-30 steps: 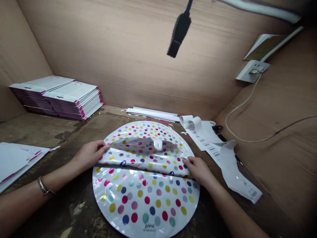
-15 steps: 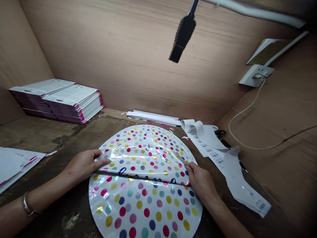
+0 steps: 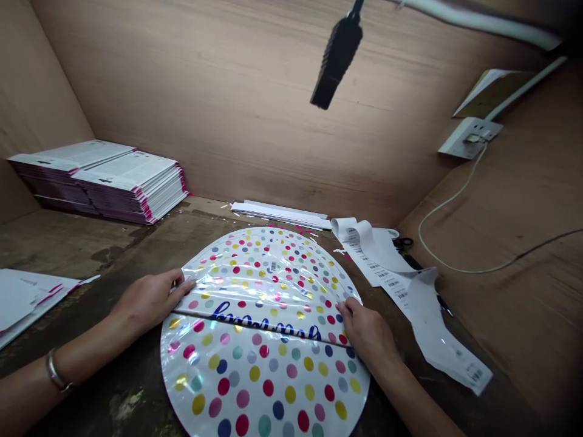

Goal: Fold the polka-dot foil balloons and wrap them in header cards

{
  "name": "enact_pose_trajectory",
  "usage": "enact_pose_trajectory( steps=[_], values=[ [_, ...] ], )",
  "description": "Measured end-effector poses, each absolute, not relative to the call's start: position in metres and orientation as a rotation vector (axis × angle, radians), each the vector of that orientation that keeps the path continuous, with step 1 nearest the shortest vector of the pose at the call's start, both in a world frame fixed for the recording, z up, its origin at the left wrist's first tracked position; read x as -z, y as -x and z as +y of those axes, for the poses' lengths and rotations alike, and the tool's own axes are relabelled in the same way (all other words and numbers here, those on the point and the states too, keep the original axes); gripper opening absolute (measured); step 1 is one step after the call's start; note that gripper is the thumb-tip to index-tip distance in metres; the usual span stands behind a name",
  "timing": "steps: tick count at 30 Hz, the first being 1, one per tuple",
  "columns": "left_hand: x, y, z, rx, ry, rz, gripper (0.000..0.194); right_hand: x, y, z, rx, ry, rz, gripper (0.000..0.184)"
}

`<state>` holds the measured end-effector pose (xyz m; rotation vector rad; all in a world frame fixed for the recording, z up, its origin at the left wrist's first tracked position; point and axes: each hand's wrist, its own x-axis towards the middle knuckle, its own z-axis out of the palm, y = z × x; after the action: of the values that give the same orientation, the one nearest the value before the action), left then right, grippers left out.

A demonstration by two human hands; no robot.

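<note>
A round white foil balloon (image 3: 268,370) with coloured dots lies flat on the dark worktable (image 3: 77,243). Its far half is folded toward me, and the fold's straight edge (image 3: 259,321) runs across the middle with blue lettering along it. My left hand (image 3: 148,297) pinches the fold's left end between thumb and fingers. My right hand (image 3: 367,331) pinches the right end of the same flap. Both hands rest low on the balloon.
Stacks of white, pink-edged packets (image 3: 100,179) stand at the back left. More sheets (image 3: 27,297) lie at the left edge. A strip of barcode labels (image 3: 410,291) curls at the right, with scissors (image 3: 403,244) and a cable (image 3: 455,261) behind. A black lamp head (image 3: 334,57) hangs overhead. Plywood walls enclose the table.
The raised, puffed flap has been pressed down flat and drawn toward me, and blue lettering now shows along its edge. Both hands stayed at the flap's ends.
</note>
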<state>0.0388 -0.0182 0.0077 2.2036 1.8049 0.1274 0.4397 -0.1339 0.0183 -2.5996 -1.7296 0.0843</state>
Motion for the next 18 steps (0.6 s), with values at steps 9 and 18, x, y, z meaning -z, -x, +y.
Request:
enact_pose_trajectory(
  steps=[9,18],
  values=[
    [-0.03,-0.075,-0.045,-0.264,-2.599,1.763,0.047,-0.023,-0.434,-0.132,-0.052,2.636,-1.789,0.034],
    [-0.008,-0.143,-0.111,-0.006,-2.661,0.839,0.061,-0.028,-0.362,-0.158,0.061,2.055,-2.267,0.05]
  ],
)
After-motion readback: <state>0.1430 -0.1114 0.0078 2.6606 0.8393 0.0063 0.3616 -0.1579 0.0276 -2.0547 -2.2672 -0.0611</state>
